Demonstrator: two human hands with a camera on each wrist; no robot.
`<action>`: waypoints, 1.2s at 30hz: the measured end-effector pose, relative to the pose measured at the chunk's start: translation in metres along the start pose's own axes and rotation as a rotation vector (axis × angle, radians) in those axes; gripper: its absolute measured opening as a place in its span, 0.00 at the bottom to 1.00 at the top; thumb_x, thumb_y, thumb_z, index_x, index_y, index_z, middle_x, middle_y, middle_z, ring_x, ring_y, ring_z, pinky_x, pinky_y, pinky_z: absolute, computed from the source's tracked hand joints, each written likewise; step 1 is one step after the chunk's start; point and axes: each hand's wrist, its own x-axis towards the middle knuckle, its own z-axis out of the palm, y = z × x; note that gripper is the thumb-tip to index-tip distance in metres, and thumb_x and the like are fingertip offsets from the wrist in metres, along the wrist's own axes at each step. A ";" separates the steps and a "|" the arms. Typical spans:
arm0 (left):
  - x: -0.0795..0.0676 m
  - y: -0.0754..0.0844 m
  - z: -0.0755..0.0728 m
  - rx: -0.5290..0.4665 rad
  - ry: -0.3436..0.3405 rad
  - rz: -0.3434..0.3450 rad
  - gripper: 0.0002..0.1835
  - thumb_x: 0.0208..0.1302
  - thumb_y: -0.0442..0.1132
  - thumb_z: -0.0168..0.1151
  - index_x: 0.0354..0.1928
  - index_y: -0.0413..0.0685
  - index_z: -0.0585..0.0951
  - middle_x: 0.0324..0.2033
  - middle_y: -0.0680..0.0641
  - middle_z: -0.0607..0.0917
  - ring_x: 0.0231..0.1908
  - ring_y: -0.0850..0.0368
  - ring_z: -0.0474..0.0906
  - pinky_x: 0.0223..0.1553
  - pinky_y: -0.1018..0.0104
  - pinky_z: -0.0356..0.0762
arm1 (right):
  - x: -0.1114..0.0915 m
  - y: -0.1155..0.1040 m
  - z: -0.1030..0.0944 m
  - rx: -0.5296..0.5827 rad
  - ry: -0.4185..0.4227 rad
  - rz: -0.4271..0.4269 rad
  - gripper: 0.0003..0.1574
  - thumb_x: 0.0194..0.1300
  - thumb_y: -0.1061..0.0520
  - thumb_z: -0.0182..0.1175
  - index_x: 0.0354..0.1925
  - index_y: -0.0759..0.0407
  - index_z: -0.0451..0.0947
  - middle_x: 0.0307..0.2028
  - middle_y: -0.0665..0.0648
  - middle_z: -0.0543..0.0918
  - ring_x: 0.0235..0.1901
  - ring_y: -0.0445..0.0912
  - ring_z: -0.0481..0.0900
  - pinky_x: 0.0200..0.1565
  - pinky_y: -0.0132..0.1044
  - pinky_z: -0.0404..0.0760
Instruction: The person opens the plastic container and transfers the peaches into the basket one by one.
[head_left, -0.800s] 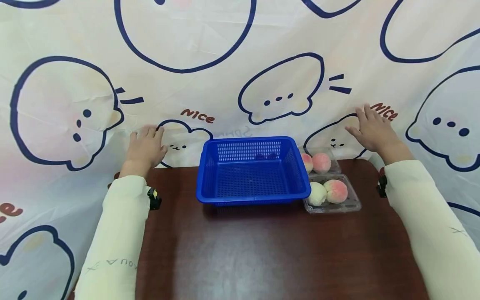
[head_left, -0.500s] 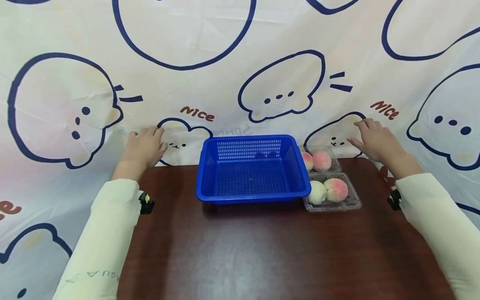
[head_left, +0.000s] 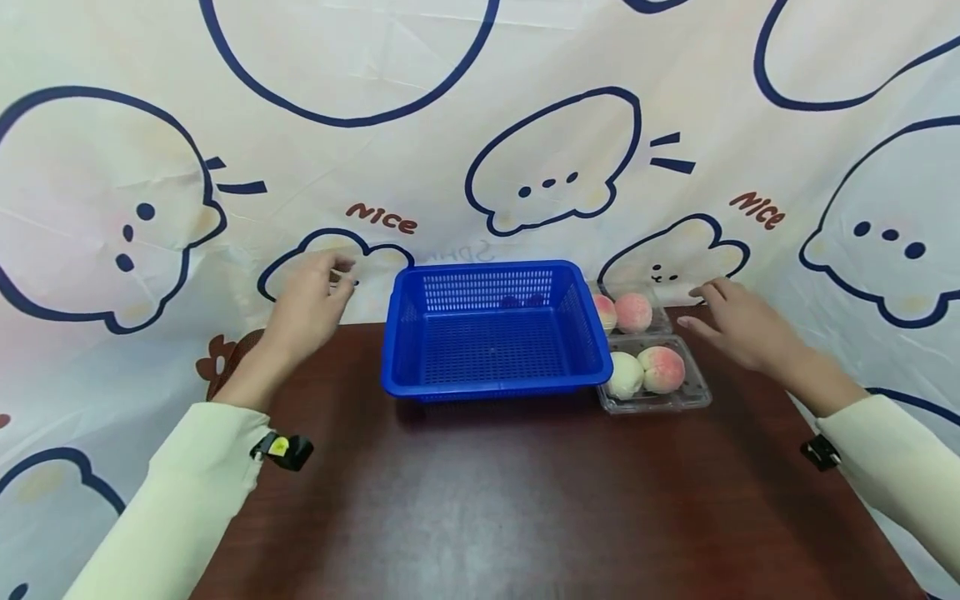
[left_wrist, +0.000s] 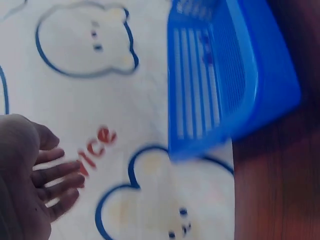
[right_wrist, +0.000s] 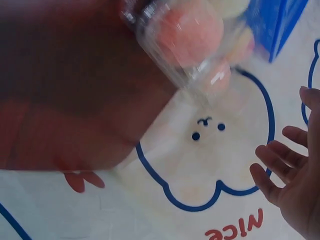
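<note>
A blue plastic basket point(head_left: 495, 387) with slotted walls stands at the back of the table; no fruit shows inside it. To its right, two clear plastic boxes hold peaches. The front box point(head_left: 697, 392) has a pale peach point(head_left: 625, 375) and a pink one point(head_left: 663, 370); the rear box point(head_left: 660, 321) sits behind it, partly hidden by the basket. My left hand point(head_left: 311, 300) is in the air left of the basket, fingers relaxed and holding nothing. My right hand point(head_left: 742, 325) hovers right of the boxes, fingers loosely bent and nothing in them.
The dark wooden table point(head_left: 480, 500) reaches toward me in front of the basket. A pale cloth point(head_left: 420, 175) with cartoon outlines hangs behind the table's back edge. Black wrist cameras point(head_left: 288, 450) sit on both wrists.
My left hand has moved right, toward the basket. My right hand has come down and nearer the peach boxes. The basket and boxes stay in place while the head view shifts slightly.
</note>
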 end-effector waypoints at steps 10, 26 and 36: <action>-0.039 0.071 0.046 -0.236 -0.115 0.098 0.12 0.76 0.38 0.57 0.55 0.43 0.81 0.48 0.43 0.86 0.43 0.49 0.81 0.43 0.56 0.82 | -0.032 -0.015 0.021 0.120 -0.045 0.070 0.36 0.76 0.40 0.56 0.62 0.69 0.70 0.59 0.73 0.73 0.59 0.67 0.73 0.58 0.68 0.76; -0.097 0.147 0.177 -0.604 -0.294 -0.015 0.09 0.69 0.35 0.63 0.47 0.42 0.85 0.38 0.45 0.89 0.39 0.54 0.86 0.41 0.69 0.83 | -0.047 -0.015 0.043 0.452 -0.034 0.260 0.31 0.80 0.47 0.51 0.61 0.75 0.68 0.59 0.76 0.71 0.54 0.66 0.71 0.51 0.61 0.76; -0.104 0.184 0.256 -1.127 -0.336 -0.538 0.15 0.67 0.27 0.58 0.54 0.29 0.76 0.41 0.39 0.88 0.36 0.55 0.83 0.44 0.57 0.89 | -0.046 0.007 0.062 0.579 -0.167 0.448 0.40 0.82 0.41 0.41 0.67 0.78 0.59 0.62 0.80 0.67 0.59 0.71 0.70 0.55 0.67 0.77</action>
